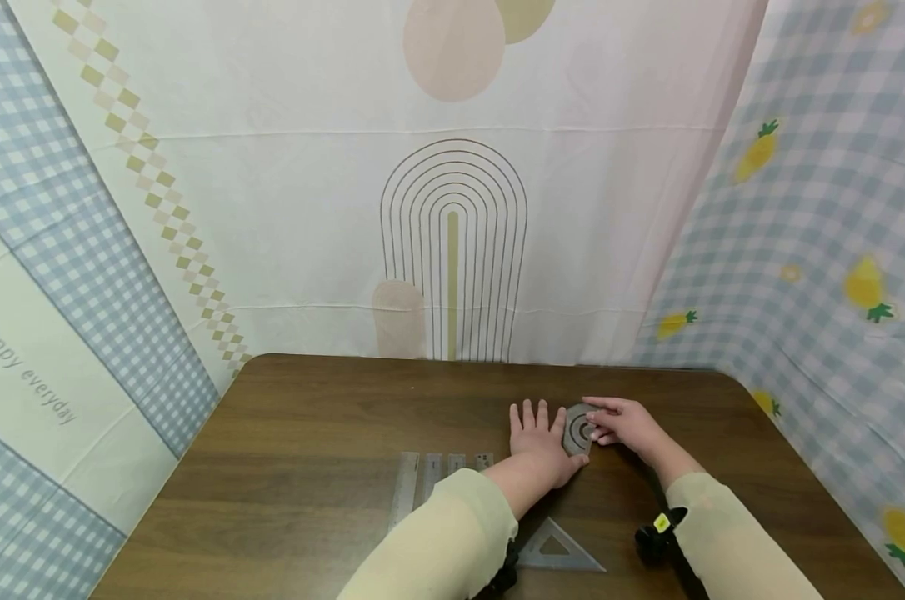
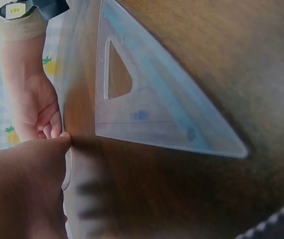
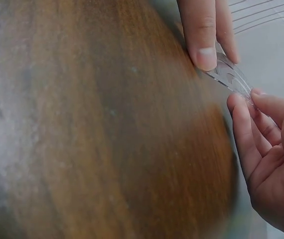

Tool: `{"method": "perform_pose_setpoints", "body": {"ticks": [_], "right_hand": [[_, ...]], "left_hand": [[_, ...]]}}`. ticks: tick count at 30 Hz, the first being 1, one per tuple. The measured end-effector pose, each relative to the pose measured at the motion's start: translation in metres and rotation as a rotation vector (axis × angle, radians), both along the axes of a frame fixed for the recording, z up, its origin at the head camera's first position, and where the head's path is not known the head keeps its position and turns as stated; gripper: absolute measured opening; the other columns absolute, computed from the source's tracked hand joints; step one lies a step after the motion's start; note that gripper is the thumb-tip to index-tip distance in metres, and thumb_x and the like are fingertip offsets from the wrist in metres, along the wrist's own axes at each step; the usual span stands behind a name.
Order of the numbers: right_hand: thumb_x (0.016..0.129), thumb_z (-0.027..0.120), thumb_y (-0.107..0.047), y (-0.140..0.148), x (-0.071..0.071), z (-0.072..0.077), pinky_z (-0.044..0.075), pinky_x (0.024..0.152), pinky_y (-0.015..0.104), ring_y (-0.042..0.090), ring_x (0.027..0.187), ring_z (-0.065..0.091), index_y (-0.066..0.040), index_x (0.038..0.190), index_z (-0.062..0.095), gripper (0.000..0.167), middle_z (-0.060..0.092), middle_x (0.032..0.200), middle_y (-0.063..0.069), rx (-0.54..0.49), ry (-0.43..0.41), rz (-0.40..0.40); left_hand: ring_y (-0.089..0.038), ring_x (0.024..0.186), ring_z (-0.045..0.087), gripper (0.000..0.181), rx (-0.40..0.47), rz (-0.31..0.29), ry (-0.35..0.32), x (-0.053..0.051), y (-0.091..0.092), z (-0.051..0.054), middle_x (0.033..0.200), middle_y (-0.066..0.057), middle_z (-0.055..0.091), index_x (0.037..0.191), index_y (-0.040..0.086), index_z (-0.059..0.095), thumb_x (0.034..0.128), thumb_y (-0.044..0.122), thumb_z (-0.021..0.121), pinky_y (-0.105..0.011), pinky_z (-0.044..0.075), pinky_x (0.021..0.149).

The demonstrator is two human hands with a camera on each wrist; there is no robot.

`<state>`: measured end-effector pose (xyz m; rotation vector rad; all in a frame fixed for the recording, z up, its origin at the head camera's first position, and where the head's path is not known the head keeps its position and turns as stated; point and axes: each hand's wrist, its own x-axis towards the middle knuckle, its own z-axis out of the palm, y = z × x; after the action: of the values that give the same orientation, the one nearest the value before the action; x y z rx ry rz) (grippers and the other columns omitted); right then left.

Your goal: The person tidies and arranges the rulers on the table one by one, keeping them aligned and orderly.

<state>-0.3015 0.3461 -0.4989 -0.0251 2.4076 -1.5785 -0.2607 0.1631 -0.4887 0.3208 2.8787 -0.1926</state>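
Observation:
A clear plastic protractor [image 1: 577, 431] with curved markings sits between my two hands, over the right part of the table. My left hand [image 1: 537, 442] holds its edge between thumb and index finger, with the other fingers spread straight. My right hand [image 1: 627, 425] pinches its other side between thumb and fingers. In the right wrist view the protractor [image 3: 226, 73] appears tilted between the fingertips of both hands. Below the left forearm lies a clear set square [image 1: 561, 550], seen large in the left wrist view.
Several clear rulers [image 1: 405, 487] lie side by side left of my left hand, partly hidden by its sleeve. The wooden table [image 1: 272, 467] ends at a patterned cloth backdrop [image 1: 310, 250]. Checked cloth [image 1: 820, 275] hangs on the right side.

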Motion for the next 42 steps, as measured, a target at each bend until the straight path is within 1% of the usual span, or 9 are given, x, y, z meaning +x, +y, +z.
{"method": "perform_pose_setpoints", "body": {"ticks": [4, 8, 10, 17, 24, 28, 31, 35, 42], "right_hand": [[0.102, 0.057, -0.017, 0.001, 0.003, 0.001, 0.058, 0.071, 0.03, 0.019, 0.08, 0.068, 0.002, 0.147, 0.045, 0.05, 0.071, 0.096, 0.009, -0.028, 0.001, -0.005], [0.103, 0.056, -0.018, 0.001, 0.008, 0.003, 0.058, 0.073, 0.03, 0.018, 0.082, 0.068, 0.002, 0.148, 0.043, 0.051, 0.071, 0.102, 0.01, -0.04, -0.005, -0.01], [0.103, 0.055, -0.019, 0.001, 0.01, 0.003, 0.058, 0.073, 0.029, 0.018, 0.083, 0.069, 0.001, 0.148, 0.043, 0.051, 0.07, 0.106, 0.01, -0.045, -0.008, -0.014], [0.105, 0.052, -0.018, 0.002, 0.018, 0.001, 0.058, 0.076, 0.029, 0.017, 0.085, 0.069, 0.002, 0.15, 0.04, 0.051, 0.066, 0.114, 0.014, -0.084, 0.009, -0.026], [0.104, 0.053, -0.019, 0.001, 0.029, -0.003, 0.058, 0.076, 0.029, 0.016, 0.085, 0.07, 0.001, 0.15, 0.039, 0.052, 0.066, 0.112, 0.011, -0.148, -0.001, -0.081], [0.104, 0.053, -0.018, 0.0, 0.036, -0.003, 0.058, 0.075, 0.028, 0.015, 0.084, 0.07, 0.002, 0.15, 0.038, 0.052, 0.065, 0.111, 0.012, -0.168, 0.014, -0.113], [0.105, 0.053, -0.019, -0.001, 0.041, -0.002, 0.058, 0.075, 0.027, 0.013, 0.083, 0.07, 0.002, 0.15, 0.038, 0.053, 0.066, 0.108, 0.01, -0.177, 0.022, -0.136], [0.104, 0.053, -0.019, -0.003, 0.05, -0.002, 0.058, 0.074, 0.027, 0.012, 0.082, 0.069, 0.003, 0.15, 0.038, 0.053, 0.068, 0.103, 0.005, -0.187, 0.028, -0.157], [0.104, 0.052, -0.015, -0.005, 0.069, -0.002, 0.058, 0.073, 0.028, 0.012, 0.081, 0.069, 0.005, 0.149, 0.037, 0.052, 0.069, 0.102, 0.005, -0.215, 0.013, -0.181]], "left_hand": [[-0.023, 0.152, 0.006, 0.084, 0.014, -0.004, 0.025, 0.002, 0.0, -0.001, 0.165, 0.009, 0.01, 0.157, 0.046, 0.005, 0.0859, 0.085, 0.028, -0.052, 0.003, 0.119], [-0.023, 0.152, 0.006, 0.083, 0.038, -0.016, 0.031, 0.005, -0.003, 0.001, 0.165, 0.01, 0.011, 0.157, 0.046, 0.007, 0.0865, 0.084, 0.03, -0.051, 0.003, 0.12], [-0.022, 0.152, 0.006, 0.083, 0.049, -0.027, 0.032, 0.008, -0.005, 0.005, 0.165, 0.009, 0.011, 0.157, 0.045, 0.007, 0.0877, 0.082, 0.031, -0.049, 0.004, 0.12], [-0.022, 0.152, 0.007, 0.081, 0.041, -0.056, 0.055, 0.01, -0.009, 0.007, 0.165, 0.009, 0.012, 0.157, 0.045, 0.01, 0.0882, 0.081, 0.032, -0.047, 0.005, 0.121], [-0.022, 0.152, 0.007, 0.08, 0.051, -0.089, 0.055, 0.012, -0.013, 0.006, 0.165, 0.009, 0.013, 0.157, 0.046, 0.011, 0.0887, 0.08, 0.034, -0.047, 0.005, 0.12], [-0.022, 0.152, 0.007, 0.08, 0.05, -0.106, 0.052, 0.014, -0.016, 0.01, 0.165, 0.009, 0.013, 0.156, 0.047, 0.01, 0.0882, 0.081, 0.034, -0.047, 0.005, 0.121], [-0.022, 0.152, 0.004, 0.08, 0.059, -0.115, 0.032, 0.014, -0.016, 0.011, 0.165, 0.01, 0.011, 0.156, 0.048, 0.008, 0.0882, 0.081, 0.034, -0.047, 0.003, 0.12], [-0.022, 0.152, 0.0, 0.079, 0.081, -0.134, -0.005, 0.013, -0.016, 0.007, 0.166, 0.01, 0.007, 0.156, 0.049, 0.004, 0.0892, 0.079, 0.034, -0.048, -0.002, 0.12], [-0.021, 0.152, 0.005, 0.079, 0.074, -0.192, 0.017, 0.024, -0.02, 0.01, 0.165, 0.011, 0.011, 0.154, 0.052, 0.007, 0.0869, 0.081, 0.038, -0.048, 0.005, 0.12]]}}
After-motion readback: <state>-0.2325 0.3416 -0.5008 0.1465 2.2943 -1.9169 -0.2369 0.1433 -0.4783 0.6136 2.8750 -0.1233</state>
